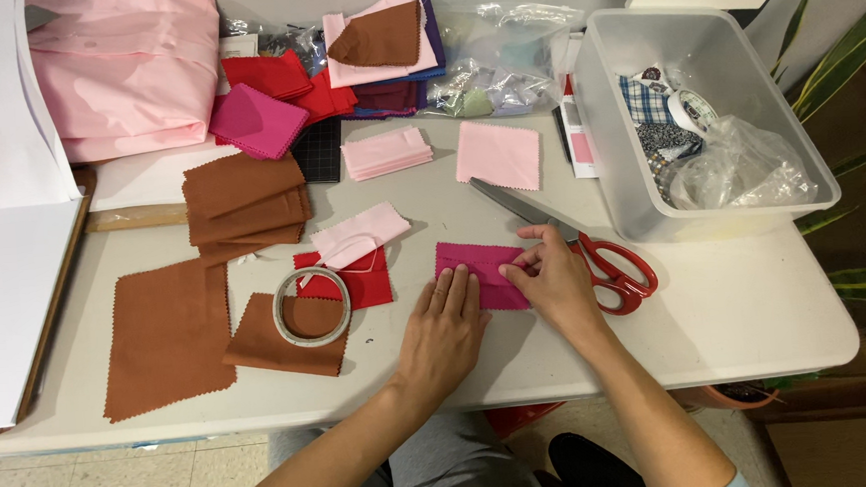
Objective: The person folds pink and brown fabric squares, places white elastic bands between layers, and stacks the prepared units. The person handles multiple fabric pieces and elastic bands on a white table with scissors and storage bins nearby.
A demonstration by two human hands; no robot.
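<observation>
1. Head view: my left hand [444, 333] is lying flat, fingers spread and holding nothing, pressing down the near edge of the magenta cloth square [480, 274] on the grey table [738, 315].
2. My right hand [554, 281] is pinching the cloth's right edge, its soft weave folding under my fingertips.
3. Red-handled scissors [594, 259] are lying just beside that hand; a round tape roll [311, 306] is sitting on brown zigzag-edged fabric [288, 338].
</observation>
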